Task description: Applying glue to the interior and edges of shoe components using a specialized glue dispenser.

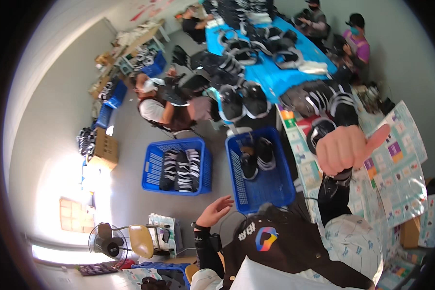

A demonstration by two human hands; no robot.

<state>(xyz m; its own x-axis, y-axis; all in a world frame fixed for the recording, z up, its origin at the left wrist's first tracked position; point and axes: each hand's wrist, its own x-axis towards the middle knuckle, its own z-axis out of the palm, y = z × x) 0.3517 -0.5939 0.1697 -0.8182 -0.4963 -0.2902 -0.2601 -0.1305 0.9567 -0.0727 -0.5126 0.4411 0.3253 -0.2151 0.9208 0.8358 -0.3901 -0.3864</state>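
Note:
My left hand (216, 211) hangs open with nothing in it, fingers loosely stretched, just left of the near corner of a blue basket (286, 186). Two black-and-white shoes (265, 153) sit in that basket's far half. Over the paper-covered bench on the right, my right hand (342, 149) has its fingers curled in and its thumb stuck out to the right. Directly beyond its knuckles is a black shoe with white stripes (344, 104), and another shoe (320, 131) lies against its left side. Whatever the curled fingers hold, if anything, is hidden.
A second blue basket (207, 166) with striped shoes stands on the floor to the left. A blue table (270, 82) piled with shoes runs away ahead. One seated person (162, 104) handles a dark shoe; others sit around the table. A fan (108, 245) stands at lower left.

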